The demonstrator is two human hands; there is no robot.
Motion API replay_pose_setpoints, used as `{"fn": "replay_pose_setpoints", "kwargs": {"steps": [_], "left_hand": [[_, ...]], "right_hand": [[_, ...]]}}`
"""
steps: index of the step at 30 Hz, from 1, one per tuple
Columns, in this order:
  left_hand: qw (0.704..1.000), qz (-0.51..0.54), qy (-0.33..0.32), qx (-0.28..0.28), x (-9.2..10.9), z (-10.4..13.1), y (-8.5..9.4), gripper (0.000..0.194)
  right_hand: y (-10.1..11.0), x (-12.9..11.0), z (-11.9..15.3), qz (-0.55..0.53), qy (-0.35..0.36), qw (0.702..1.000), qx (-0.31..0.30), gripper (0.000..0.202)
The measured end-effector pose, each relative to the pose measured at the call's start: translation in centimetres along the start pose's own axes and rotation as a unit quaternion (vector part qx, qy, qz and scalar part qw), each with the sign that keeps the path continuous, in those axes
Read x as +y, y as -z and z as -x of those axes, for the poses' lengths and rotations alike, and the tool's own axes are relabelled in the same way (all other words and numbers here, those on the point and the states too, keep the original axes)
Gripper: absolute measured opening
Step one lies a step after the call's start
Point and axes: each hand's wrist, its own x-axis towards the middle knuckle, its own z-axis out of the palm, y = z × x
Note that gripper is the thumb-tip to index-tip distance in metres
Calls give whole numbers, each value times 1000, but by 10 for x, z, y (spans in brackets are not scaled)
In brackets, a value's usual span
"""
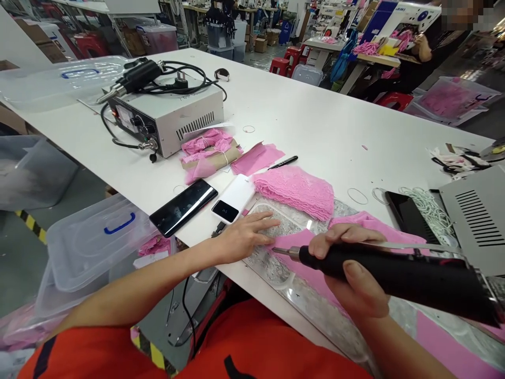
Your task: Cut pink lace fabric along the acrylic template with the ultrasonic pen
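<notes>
A black handheld tool (386, 279) with a metal tip lies in the grip of my right hand (355, 279), its fingers wrapped round the body. The tip points left and meets the edge of a pink fabric piece (302, 263) on a clear patterned board (266, 268). My left hand (250, 237) rests on the board just left of the tip, fingers spread, fingertips by the fabric's left end. Beyond the hands lies a stack of pink lace pieces (295, 189). More pink fabric (366, 221) stretches behind the tool.
A grey box unit (189, 116) with a black tool and cables on top stands at the back left. Nearer are a black phone (183, 207), a white power bank (235, 197) and a black pen (283, 162). Another grey unit (477, 216) stands right. A person (424, 58) sits beyond the table.
</notes>
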Motion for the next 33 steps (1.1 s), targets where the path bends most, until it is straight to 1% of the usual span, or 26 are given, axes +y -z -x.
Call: {"fn": "replay_pose_setpoints", "kwargs": {"steps": [3, 6, 11, 17, 25, 28, 33], "left_hand": [[1000, 4, 5, -10, 1, 1, 2, 48], [1000, 6, 10, -21, 2, 2, 2, 44], [1000, -8, 16, -10, 2, 3, 0, 40], [1000, -13, 6, 16, 3, 3, -1, 37], [1000, -19, 1, 20, 2, 3, -1, 34], [999, -19, -2, 29, 2, 2, -2, 36], [999, -22, 3, 32, 1, 3, -4, 37]], "right_hand": [[-2, 3, 2, -1, -7, 1000, -9, 15], [-2, 5, 3, -5, -5, 1000, -6, 15], [-2, 7, 4, 1, -2, 1000, 12, 18], [-3, 7, 5, -16, 3, 1000, -4, 19], [-6, 7, 5, -18, -1, 1000, 1, 17], [-6, 7, 5, -23, -6, 1000, -6, 17], [-3, 10, 5, -25, 19, 999, -32, 18]]}}
